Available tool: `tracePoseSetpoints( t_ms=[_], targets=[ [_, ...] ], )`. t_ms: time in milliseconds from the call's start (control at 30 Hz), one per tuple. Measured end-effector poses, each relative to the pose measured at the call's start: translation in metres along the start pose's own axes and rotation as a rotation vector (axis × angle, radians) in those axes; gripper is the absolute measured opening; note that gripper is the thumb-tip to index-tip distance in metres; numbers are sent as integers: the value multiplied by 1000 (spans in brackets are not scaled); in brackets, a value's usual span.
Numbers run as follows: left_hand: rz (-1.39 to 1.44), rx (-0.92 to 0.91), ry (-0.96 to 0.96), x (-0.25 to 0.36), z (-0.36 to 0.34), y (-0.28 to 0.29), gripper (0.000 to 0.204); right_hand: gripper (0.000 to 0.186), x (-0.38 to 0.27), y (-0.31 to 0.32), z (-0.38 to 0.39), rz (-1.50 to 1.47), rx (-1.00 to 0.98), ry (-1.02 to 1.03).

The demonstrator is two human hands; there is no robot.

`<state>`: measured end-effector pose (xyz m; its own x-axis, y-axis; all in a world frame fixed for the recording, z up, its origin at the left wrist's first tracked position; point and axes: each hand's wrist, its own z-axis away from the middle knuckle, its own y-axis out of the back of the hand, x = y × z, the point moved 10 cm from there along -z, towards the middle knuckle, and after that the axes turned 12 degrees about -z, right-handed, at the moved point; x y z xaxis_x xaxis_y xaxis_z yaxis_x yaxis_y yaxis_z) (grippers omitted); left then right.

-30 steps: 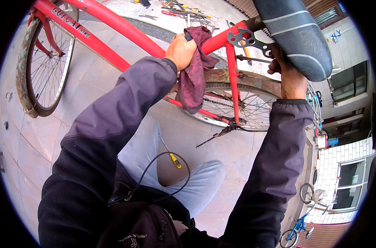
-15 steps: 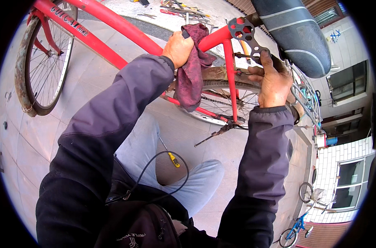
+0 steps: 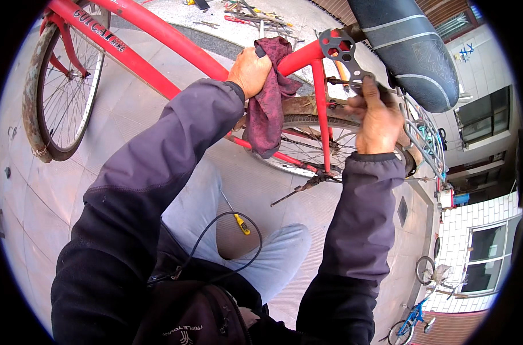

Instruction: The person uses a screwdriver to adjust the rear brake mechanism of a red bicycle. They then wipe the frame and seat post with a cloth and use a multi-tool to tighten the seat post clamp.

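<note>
The left hand (image 3: 249, 70) grips a dark red cloth (image 3: 268, 98) against the red bicycle frame (image 3: 158, 34); the raised right hand (image 3: 379, 118) clasps 1 flat multi-hole metal wrench (image 3: 341, 49).

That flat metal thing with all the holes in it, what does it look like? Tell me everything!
The flat metal wrench is a grey plate pierced with several differently shaped holes. It looks like dull steel. It stands tilted under the black saddle, beside the red frame. The right hand grips its lower end; the left hand does not touch it.
</note>
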<state>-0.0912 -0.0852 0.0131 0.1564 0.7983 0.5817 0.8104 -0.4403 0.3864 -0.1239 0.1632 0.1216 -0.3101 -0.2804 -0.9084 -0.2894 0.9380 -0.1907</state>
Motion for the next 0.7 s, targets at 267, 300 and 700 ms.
tracePoseSetpoints(
  t_ms=[267,300,700],
  targets=[
    [118,15,174,-17,2,3,31,27,-15,-7,2,-17,-19,71],
    [119,20,172,-18,1,2,31,26,-21,-5,2,-28,-7,116],
    [-27,-25,66,-5,1,1,31,25,-35,-15,-11,117,-66,152]
  ],
)
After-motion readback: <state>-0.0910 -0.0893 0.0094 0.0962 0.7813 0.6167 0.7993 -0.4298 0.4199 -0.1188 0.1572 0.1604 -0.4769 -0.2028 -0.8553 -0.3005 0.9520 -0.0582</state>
